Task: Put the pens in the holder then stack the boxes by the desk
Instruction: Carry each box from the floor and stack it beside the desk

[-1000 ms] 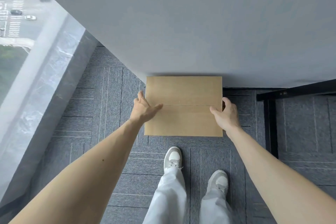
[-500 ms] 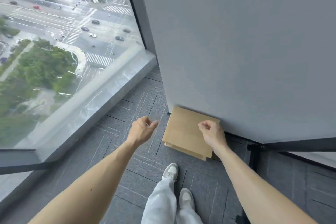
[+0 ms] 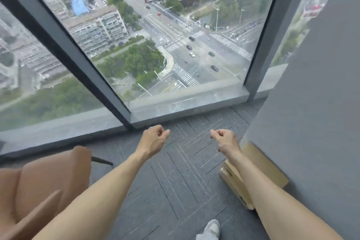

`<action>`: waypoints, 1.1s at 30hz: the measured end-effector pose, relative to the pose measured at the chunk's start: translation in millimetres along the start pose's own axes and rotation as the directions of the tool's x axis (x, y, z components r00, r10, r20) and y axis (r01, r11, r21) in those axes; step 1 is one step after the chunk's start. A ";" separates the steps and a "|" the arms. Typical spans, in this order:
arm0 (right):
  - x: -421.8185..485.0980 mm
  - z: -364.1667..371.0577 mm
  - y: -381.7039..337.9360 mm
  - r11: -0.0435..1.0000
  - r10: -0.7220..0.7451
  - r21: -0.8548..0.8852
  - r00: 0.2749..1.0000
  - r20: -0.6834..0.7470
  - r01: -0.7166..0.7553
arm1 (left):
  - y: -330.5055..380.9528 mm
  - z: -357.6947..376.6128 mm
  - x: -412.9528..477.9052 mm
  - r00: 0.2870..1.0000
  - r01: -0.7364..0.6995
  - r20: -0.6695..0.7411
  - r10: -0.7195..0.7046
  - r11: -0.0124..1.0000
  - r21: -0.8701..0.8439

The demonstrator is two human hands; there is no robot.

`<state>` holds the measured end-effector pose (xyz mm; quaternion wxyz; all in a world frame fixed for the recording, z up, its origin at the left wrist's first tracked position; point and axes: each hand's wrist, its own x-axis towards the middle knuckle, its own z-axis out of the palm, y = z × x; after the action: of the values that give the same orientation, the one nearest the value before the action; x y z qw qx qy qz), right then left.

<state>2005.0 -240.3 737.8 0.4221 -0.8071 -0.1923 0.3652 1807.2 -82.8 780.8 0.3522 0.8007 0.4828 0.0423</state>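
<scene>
The stack of flat cardboard boxes (image 3: 261, 163) lies on the carpet at the lower right, pushed against the grey desk panel (image 3: 315, 103). My right forearm crosses in front of it and hides part of its top. My right hand (image 3: 226, 139) hovers above the carpet to the left of the stack, fingers curled in, holding nothing. My left hand (image 3: 154, 139) hangs further left over the floor, also loosely curled and empty. No pens or holder are in view.
A brown chair (image 3: 44, 185) stands at the lower left by my left arm. Floor-to-ceiling windows with dark frames (image 3: 109, 87) and a grey sill (image 3: 187, 101) run ahead. Grey carpet (image 3: 175, 181) lies between the chair and boxes. One white shoe (image 3: 210, 230) shows below.
Both hands have let go of the top box and lifted away, fingers curling in. My view has swung left and up toward the window, and the chair has come into sight.
</scene>
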 end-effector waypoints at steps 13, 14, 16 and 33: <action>-167.4 355.3 -177.7 0.910 -0.324 -0.036 0.762 0.561 0.414 | -273.9 -240.6 -233.7 0.770 0.284 -0.523 -0.366 0.930 -0.233; -191.2 388.3 -184.9 0.897 -0.335 -0.028 0.720 0.607 0.441 | -300.4 -254.0 -258.9 0.734 0.308 -0.546 -0.403 0.915 -0.262; -240.3 450.8 -195.2 0.861 -0.358 -0.021 0.634 0.685 0.509 | -350.2 -276.8 -310.0 0.653 0.333 -0.591 -0.474 0.880 -0.337; -515.7 810.7 -185.1 0.618 -0.201 0.012 0.143 0.969 0.786 | -628.6 -351.5 -568.3 0.140 0.444 -0.508 -0.850 0.512 -0.735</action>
<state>1055.0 -15.6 804.6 0.1068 -0.4138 -0.7477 0.5082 895.2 -175.6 818.4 0.2115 0.2700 0.8676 0.3601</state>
